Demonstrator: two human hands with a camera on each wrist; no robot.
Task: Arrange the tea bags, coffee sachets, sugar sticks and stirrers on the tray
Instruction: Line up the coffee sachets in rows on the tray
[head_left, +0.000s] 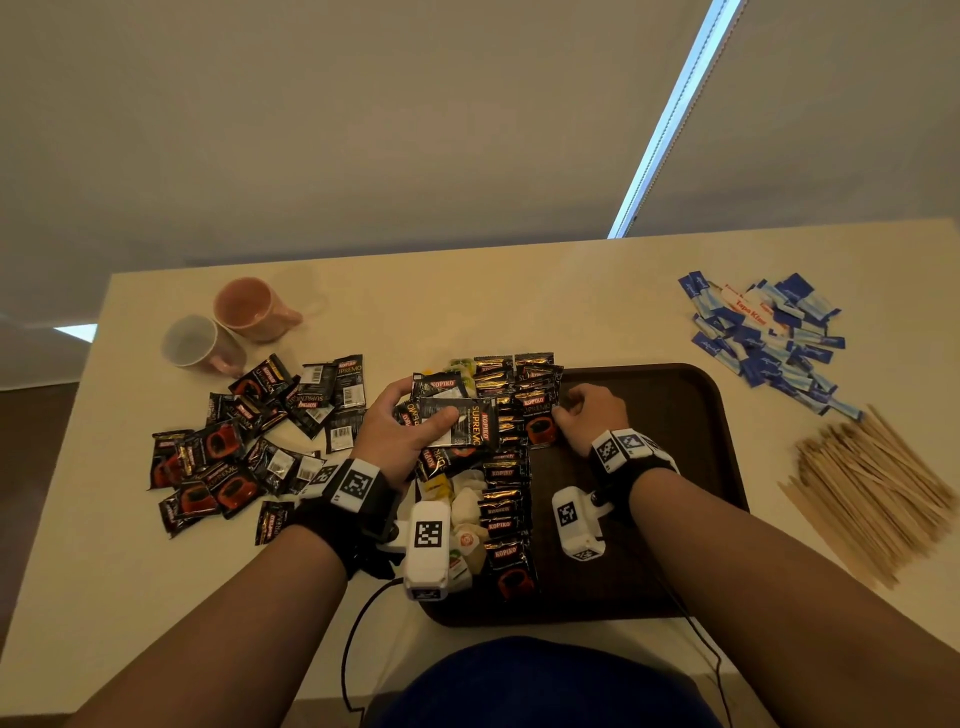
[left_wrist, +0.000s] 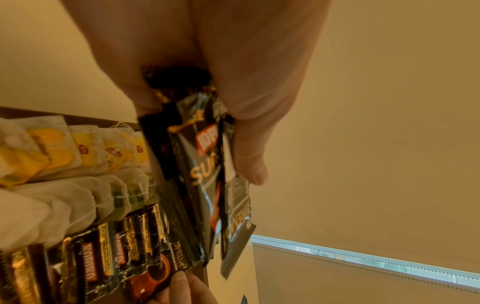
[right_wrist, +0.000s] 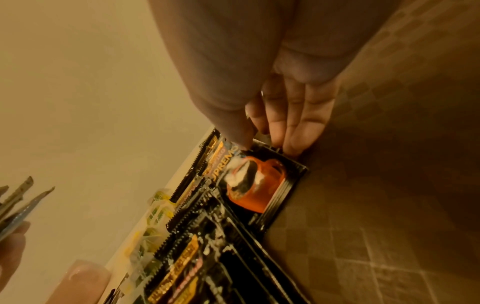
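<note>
A dark brown tray (head_left: 675, 415) lies in front of me. Along its left side run tea bags (left_wrist: 85, 152) and an overlapping column of black coffee sachets (head_left: 506, 499). My left hand (head_left: 410, 415) grips a fanned bundle of coffee sachets (left_wrist: 207, 168) above the tray's left part. My right hand (head_left: 569, 410) pinches the edge of one sachet with an orange cup print (right_wrist: 255, 183) lying in the row on the tray. Loose coffee sachets (head_left: 249, 441) lie scattered on the table to the left. Blue sugar sticks (head_left: 769, 332) and wooden stirrers (head_left: 872, 488) lie in piles to the right.
Two cups, a pink one (head_left: 249, 306) and a pale one (head_left: 195, 343), lie on their sides at the back left of the cream table (head_left: 519, 301). The tray's right half (right_wrist: 389, 205) is bare. A black cable (head_left: 358, 639) runs off the front edge.
</note>
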